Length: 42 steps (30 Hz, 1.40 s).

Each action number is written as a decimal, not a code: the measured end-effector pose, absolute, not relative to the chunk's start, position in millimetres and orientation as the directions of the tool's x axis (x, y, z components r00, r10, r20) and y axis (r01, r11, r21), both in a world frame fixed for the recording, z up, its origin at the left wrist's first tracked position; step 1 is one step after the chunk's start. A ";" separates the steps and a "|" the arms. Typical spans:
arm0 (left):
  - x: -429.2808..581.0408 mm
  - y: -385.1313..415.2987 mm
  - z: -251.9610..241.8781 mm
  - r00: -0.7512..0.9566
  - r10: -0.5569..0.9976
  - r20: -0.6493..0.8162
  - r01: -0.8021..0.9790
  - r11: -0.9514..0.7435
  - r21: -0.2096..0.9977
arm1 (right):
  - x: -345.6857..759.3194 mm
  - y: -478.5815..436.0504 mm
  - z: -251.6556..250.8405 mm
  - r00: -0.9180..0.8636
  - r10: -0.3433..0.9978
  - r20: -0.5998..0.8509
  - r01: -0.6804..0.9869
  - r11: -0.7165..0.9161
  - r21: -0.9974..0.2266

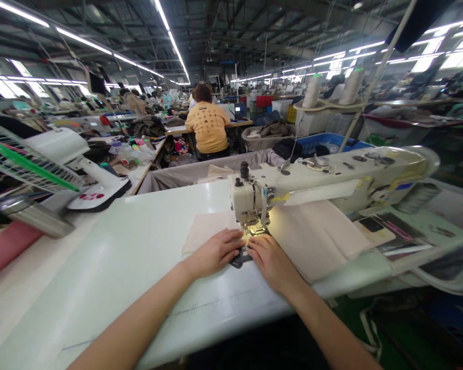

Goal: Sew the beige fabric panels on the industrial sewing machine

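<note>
My left hand lies flat with its fingers stretched toward the presser foot of a cream sewing machine. Part of a cream fabric piece lies just beyond that hand. On the other side of the foot, my right hand rests with fingers extended and fingertips close to it. More cream fabric spreads under the machine arm to the right. Between my hands a small dark piece shows; its kind is unclear. The fingers partly hide what lies beneath them.
A white fan and a steel flask stand at left. A phone lies on the table's right end. Thread cones rise behind the machine. Beyond the table are a fabric-lined bin and a seated person in yellow.
</note>
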<state>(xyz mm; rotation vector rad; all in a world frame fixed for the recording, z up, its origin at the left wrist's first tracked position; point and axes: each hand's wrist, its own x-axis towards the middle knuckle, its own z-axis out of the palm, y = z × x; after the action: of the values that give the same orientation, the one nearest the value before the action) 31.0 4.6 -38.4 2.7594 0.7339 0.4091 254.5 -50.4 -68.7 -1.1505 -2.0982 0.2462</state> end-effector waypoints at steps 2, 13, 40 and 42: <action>29.7 15.4 -40.1 0.834 0.511 0.211 0.434 -0.842 0.320 | 251.6 -46.8 -67.7 -0.320 0.811 0.489 0.671 0.559 -0.487; 30.5 38.5 -33.8 0.835 0.505 0.217 0.436 -0.849 0.300 | 254.8 -59.1 -82.3 -0.271 0.808 0.523 0.640 0.557 -0.529; 32.8 -71.0 -50.8 0.689 0.724 0.045 0.708 -0.684 0.176 | 260.9 -61.0 -85.7 -0.187 0.819 0.542 0.679 0.507 -0.531; 33.7 -71.2 -50.9 0.682 0.731 0.036 0.716 -0.677 0.174 | 261.4 -61.7 -87.5 -0.195 0.806 0.558 0.674 0.524 -0.521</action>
<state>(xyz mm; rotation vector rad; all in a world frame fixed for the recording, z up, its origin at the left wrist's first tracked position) 33.7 -71.2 -50.9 2.7456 1.1879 0.1547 261.4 -61.7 -87.5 -1.2103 -1.9336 0.2013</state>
